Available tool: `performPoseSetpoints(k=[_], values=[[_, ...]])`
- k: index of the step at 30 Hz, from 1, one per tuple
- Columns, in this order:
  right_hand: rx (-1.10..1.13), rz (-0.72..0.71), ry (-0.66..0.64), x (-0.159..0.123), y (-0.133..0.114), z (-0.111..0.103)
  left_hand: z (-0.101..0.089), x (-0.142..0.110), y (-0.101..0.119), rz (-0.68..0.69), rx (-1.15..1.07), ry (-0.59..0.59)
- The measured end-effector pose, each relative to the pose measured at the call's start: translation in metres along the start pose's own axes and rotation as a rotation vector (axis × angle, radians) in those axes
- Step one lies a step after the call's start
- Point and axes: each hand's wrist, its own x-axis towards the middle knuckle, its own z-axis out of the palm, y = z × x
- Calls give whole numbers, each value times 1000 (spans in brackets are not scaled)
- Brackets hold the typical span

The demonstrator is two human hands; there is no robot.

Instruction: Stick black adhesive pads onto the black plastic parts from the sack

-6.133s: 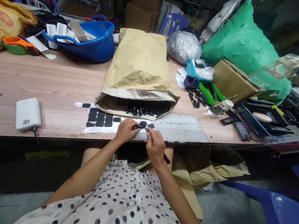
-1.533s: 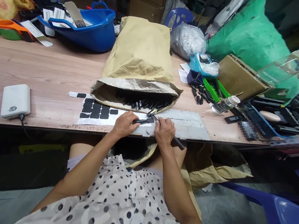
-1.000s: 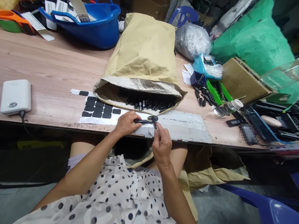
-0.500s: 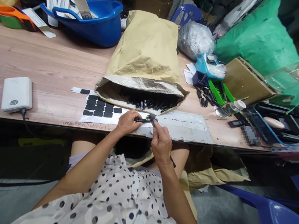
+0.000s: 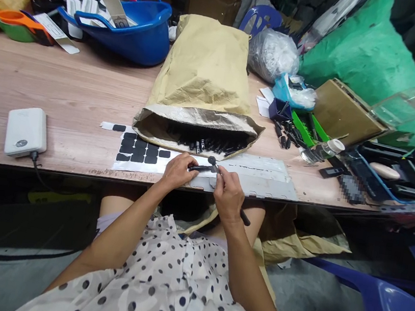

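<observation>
Along the near edge of the tabletop [image 5: 74, 85], the left hand [image 5: 178, 171] pinches a black part [image 5: 201, 168]; just right, the right hand [image 5: 229, 194] grips a hammer [image 5: 215, 166]. The sack [image 5: 205, 73] crowds the far side; leftward, wide tabletop separates white box [image 5: 26, 132] from basin [image 5: 142, 38].

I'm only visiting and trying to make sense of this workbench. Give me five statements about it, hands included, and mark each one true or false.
1. The right hand holds a hammer. True.
2. The left hand is empty. False: the left hand holds a slender black piece.
3. The paper sack has its open mouth towards the person. True.
4. The white box with a cable lies to the right of the paper sack. False: the white box lies to its left.
5. The basin behind the white box is yellow. False: the basin is blue.
</observation>
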Motion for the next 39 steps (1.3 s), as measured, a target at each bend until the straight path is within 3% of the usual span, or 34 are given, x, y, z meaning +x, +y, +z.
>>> performPoseSetpoints(k=[7, 18, 21, 26, 29, 34, 37, 39], values=[[-217, 52, -3, 23, 33, 18, 0, -2, -5, 57, 20, 4], [-301, 13, 77, 17, 27, 29, -10, -11, -15, 307, 3, -82], [-304, 3, 92, 16, 28, 31, -10, -28, -13, 399, -47, -77], [-305, 10, 84, 16, 28, 32, 2, -83, -17, 520, -84, -10], [-301, 21, 78, 16, 27, 32, 14, -109, -30, 434, 18, -50], [-289, 36, 76, 16, 27, 32, 21, -116, -43, 70, 201, -299], [-273, 39, 66, 16, 26, 32, 14, -103, -29, 141, 113, -315], [-264, 43, 58, 16, 25, 31, 6, -84, -16, 223, 31, -167]])
